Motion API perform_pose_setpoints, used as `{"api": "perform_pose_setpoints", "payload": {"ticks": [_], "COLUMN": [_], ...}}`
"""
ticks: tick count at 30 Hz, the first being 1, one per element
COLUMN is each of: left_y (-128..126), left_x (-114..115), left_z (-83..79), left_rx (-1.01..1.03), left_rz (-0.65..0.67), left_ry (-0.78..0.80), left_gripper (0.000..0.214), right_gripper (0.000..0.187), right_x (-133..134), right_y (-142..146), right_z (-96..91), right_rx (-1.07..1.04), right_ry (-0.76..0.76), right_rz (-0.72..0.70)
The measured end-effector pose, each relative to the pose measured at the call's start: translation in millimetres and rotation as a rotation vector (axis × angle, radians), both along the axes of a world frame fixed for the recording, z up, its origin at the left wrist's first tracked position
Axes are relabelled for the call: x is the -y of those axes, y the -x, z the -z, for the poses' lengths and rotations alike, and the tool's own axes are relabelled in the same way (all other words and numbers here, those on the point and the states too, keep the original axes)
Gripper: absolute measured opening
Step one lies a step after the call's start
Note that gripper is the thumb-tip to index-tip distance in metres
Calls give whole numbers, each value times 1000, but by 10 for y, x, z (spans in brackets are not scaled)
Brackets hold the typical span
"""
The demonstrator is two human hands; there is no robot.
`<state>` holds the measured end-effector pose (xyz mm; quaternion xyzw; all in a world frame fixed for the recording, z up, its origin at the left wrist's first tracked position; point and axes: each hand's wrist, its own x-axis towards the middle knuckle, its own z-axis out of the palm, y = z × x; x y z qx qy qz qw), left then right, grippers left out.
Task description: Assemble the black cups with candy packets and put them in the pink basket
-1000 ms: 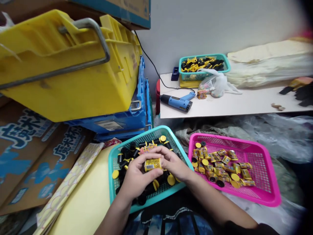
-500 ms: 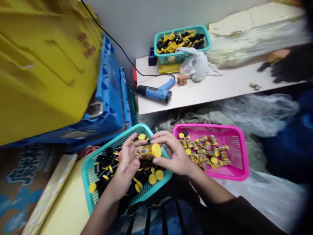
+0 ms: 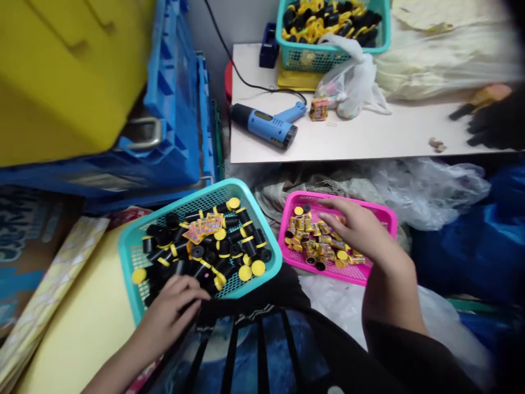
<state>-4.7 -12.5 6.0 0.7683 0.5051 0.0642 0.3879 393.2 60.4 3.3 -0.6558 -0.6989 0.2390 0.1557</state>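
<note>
**Q:** How far along are you? And what are your hands up to?

**Me:** Somewhere in the middle, I'd guess. My right grip (image 3: 356, 224) is over the pink basket (image 3: 389, 215), fingers spread apart, nothing I can see between them. The wrapped tubes (image 3: 324, 249), the ones with printed yellow covers, are piled just below and left of it, so I'd call those the done lot.

**Q:** And what's left?

**Me:** The plain black tubes (image 3: 248, 246) with yellow ends, looks like. They fill the teal basket (image 3: 124, 249), mostly ahead of my left grip (image 3: 176, 301) and to its right. That grip is loosely curled over the near edge; can't tell if anything's tucked in it or if it's touching. A fan of printed slips (image 3: 211, 224), labels maybe, sits on the tubes beyond its fingertips.

**Q:** Anything in the way?

**Me:** My own right grip hides part of the pink basket, and the slips cover a few tubes. Stacked blue crates (image 3: 178, 109) wall off the space past my left grip. Farther ahead of both grips is the bench (image 3: 361, 142) with a heat gun (image 3: 266, 127) and a knotted white bag (image 3: 361, 82), well apart from either one.
</note>
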Motion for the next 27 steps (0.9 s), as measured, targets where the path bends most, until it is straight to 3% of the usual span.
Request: {"api": "perform_pose_setpoints", "payload": {"ticks": [3, 6, 8, 11, 15, 20, 23, 27], "left_y": [67, 180, 272, 389, 385, 254, 200, 79], "left_x": [-41, -74, -133, -309, -581, -738, -753, -744], "left_z": [-34, -174, -272, -334, -230, -44, 14, 53], "left_rx": [-124, -141, -80, -7, 40, 290, 438, 638], "left_rz": [22, 157, 181, 6, -389, -763, -844, -903], "left_ry": [-13, 197, 316, 257, -9, 108, 220, 280], "left_gripper": [25, 25, 24, 28, 27, 24, 23, 27], "right_gripper": [33, 27, 25, 30, 26, 19, 14, 23], "right_x": [-229, -408, -508, -617, -646, -601, -554, -440], "right_y": [743, 1420, 1771, 2129, 2327, 2298, 2244, 2194], "right_z": [-112, -49, 76, 302, 481, 482, 456, 397], "right_rx": [-176, -179, -66, 154, 297, 267, 163, 9], "right_ry": [-63, -29, 1, 2, -20, -35, -176, -528], "right_rz": [-291, -536, -578, -595, -670, -735, -687, -620]}}
